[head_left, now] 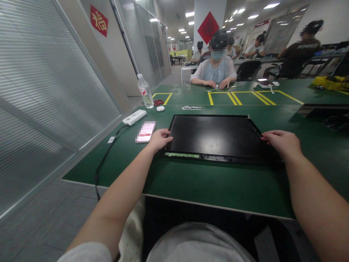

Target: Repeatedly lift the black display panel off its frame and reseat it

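A black flat display panel (212, 136) lies on the green table (191, 182) in front of me, its dark screen facing up. Along its near edge runs a frame, with a green circuit strip (182, 155) exposed at the left end. My left hand (160, 139) is closed on the panel's left edge, thumb on top. At the right edge, my right hand (283, 142) pinches the rim between thumb and fingers. The undersides of both grips are hidden.
Left of the panel lie a phone (146, 131), a white power strip (134, 117) with a black cable, a white earbud case (160, 108), red-handled scissors (158, 102) and a water bottle (145, 91). Beyond it are thin metallic pieces (191, 107). A person (214, 69) sits opposite.
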`<state>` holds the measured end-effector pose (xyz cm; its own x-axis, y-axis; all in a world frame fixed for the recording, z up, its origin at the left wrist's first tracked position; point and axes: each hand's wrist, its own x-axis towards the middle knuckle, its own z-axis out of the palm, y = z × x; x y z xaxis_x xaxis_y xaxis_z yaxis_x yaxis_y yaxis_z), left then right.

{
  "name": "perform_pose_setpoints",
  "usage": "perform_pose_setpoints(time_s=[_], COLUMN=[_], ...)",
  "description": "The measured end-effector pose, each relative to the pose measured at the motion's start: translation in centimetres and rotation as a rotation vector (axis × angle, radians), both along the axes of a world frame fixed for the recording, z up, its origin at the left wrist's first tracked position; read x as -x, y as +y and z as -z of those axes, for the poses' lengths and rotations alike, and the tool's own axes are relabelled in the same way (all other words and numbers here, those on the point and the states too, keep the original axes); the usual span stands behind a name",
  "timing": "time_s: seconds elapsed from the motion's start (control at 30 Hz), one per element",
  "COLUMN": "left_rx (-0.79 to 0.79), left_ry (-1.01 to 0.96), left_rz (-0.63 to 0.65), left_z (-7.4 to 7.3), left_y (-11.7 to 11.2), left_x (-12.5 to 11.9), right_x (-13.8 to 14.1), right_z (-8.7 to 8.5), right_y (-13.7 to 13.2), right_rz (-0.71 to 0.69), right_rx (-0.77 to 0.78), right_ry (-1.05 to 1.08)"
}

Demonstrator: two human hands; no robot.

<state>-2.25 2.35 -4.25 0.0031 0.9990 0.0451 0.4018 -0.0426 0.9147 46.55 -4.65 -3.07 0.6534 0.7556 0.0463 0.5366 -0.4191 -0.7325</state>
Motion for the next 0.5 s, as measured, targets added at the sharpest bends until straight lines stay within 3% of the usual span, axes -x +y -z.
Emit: perform_pose_setpoints(time_s=[0.3,0.5], left_rx=[0.003,-0.102], left_ry=[-0.006,0.093], left_rz=[-0.017,0.050], left_z=[-0.32,-0.17], left_y=[-0.31,-0.38], left_x=[-0.23,-0.31], right_x=[0.34,0.03], right_z=[-0.12,0.29], right_y=[-0.13,0.02], right_rz=[0.011,-0.019], right_rx=[-0.027,-0.018], right_ry=[-0.012,-0.046])
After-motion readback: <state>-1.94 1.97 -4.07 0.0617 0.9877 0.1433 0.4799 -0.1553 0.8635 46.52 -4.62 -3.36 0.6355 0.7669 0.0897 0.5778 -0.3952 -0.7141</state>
